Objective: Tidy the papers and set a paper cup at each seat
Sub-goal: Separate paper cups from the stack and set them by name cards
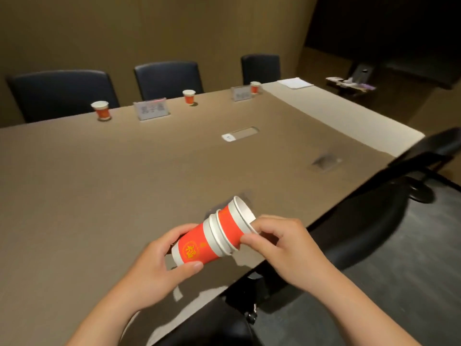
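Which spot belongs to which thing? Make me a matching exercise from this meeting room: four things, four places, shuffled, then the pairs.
Things:
1. stack of red paper cups
2. white papers
3. nearer name card
4. leftmost single cup

Places:
A. far right end of the table
B. held in both hands, lying tilted above the near edge
C. before the far left chair
D. between two cups on the far side

Pairs: 1-B, 2-A, 3-D, 4-C

cups: glossy red-and-white paper | table: matt smooth brown | chairs: dark, faintly shiny upholstery
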### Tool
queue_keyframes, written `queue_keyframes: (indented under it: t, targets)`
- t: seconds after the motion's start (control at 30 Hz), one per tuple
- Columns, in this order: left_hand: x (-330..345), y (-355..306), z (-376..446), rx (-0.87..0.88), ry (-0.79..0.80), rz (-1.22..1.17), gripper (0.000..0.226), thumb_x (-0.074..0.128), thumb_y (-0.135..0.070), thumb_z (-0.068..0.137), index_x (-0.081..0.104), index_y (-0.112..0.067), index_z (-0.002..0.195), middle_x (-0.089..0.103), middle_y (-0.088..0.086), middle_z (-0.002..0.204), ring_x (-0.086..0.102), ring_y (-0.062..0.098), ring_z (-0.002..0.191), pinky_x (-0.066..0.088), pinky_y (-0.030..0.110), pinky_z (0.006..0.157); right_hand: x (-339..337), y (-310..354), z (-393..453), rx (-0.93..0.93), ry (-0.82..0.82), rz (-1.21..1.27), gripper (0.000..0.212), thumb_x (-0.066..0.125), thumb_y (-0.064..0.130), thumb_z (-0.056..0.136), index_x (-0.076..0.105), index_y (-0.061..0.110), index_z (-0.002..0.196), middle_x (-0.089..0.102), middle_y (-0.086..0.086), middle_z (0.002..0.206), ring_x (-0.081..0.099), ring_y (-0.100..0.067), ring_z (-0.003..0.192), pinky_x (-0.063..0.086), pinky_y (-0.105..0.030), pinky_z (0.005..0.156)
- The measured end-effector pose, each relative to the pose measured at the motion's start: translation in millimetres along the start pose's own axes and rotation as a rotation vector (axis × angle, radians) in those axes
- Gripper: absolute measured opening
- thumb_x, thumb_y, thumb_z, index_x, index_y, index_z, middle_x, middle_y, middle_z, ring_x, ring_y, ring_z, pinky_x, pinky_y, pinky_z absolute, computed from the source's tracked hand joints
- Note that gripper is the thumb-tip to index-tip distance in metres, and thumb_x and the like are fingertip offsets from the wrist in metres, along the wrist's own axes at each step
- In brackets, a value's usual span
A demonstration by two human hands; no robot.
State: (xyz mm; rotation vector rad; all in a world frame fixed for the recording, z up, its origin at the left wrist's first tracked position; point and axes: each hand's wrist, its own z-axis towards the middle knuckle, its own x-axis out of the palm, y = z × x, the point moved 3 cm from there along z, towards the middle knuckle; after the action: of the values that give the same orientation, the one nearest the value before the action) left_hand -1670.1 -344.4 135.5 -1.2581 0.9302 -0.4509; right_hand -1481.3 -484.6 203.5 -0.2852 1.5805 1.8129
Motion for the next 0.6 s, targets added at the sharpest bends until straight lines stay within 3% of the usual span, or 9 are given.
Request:
queue_keyframes:
  t: [0.1, 0.23, 0.37, 0.5, 0.6]
  targets:
    - [-26, 27, -14, -0.110, -0.124, -0.019, 0.060, 0.078, -0.041, 0.062, 0.062, -0.038, 0.119, 0.069, -0.018, 0.116, 0.065, 0.005, 0.106, 0.049, 0.011, 0.087, 15, -15, 36, -0.047, 0.002, -0.050, 0.007, 0.071, 0.014, 0.087, 0.074, 0.014, 0.080, 0.058, 0.015, 0.068, 0.051, -0.001, 0.064, 0.033, -0.010, 0.061]
    - [-58, 66, -53, -0.277, -0.360, -0.096, 0.057, 0.085, -0.025, 0.067, 0.062, -0.033, 0.117, 0.070, -0.018, 0.109, 0.068, 0.008, 0.096, 0.051, 0.007, 0.073, 68, -48, 87, -0.167, 0.155, -0.252, 0.008, 0.067, 0.021, 0.087, 0.074, 0.018, 0.084, 0.070, 0.003, 0.079, 0.057, -0.016, 0.073, 0.045, -0.027, 0.070]
    - [-61, 71, -84, -0.360, -0.496, -0.154, 0.066, 0.080, -0.042, 0.055, 0.063, -0.033, 0.118, 0.072, -0.015, 0.112, 0.070, 0.004, 0.096, 0.054, 0.014, 0.075, 138, -90, 104, -0.161, 0.323, -0.416, 0.012, 0.062, 0.025, 0.087, 0.073, 0.024, 0.090, 0.073, 0.003, 0.091, 0.060, -0.027, 0.084, 0.053, -0.044, 0.071]
    - [-48, 68, -84, -0.369, -0.545, -0.153, 0.067, 0.081, -0.034, 0.057, 0.062, -0.031, 0.121, 0.071, -0.014, 0.115, 0.069, 0.004, 0.098, 0.053, 0.014, 0.079, 186, -126, 93, -0.064, 0.546, -0.608, 0.024, 0.050, 0.028, 0.091, 0.070, 0.025, 0.104, 0.069, 0.003, 0.113, 0.057, -0.025, 0.107, 0.052, -0.037, 0.083]
    - [-36, 64, -73, -0.380, -0.538, -0.138, 0.062, 0.082, -0.019, 0.064, 0.062, -0.032, 0.121, 0.071, -0.014, 0.114, 0.069, 0.005, 0.098, 0.053, 0.015, 0.081, 191, -141, 95, -0.009, 0.663, -0.626, 0.031, 0.052, 0.030, 0.090, 0.061, 0.029, 0.119, 0.063, 0.006, 0.130, 0.052, -0.023, 0.119, 0.048, -0.034, 0.090]
